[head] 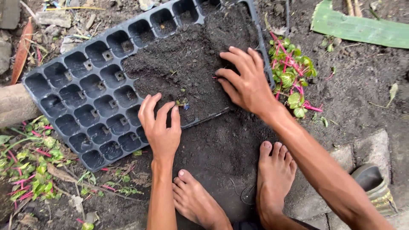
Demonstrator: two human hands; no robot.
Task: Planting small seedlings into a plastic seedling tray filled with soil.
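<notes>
While the person squats barefoot on the dark ground, both hands lie flat on a black plastic seedling tray [91,91] set on the soil in front of them. Left hand [159,127] rests palm down at the tray's near edge, fingers straight and close together, its grip wide and holding nothing; the fingertips touch the heap of dark soil [191,55] that covers the tray's right part. Right hand [247,81] lies further out and to the right of the left one, fingers spread over the same soil near the tray's right rim, grip also wide and empty. To the left of the left hand, rows of square cells stand open and unfilled, each with a small hole at the bottom. Just right of the right hand, touching the tray's rim, lies a bunch of seedlings with green leaves and pink stems [292,74]. More of these plants [30,166] lie well to the left of the left hand, below the tray's corner. Both bare feet [275,179] sit just behind the hands.
</notes>
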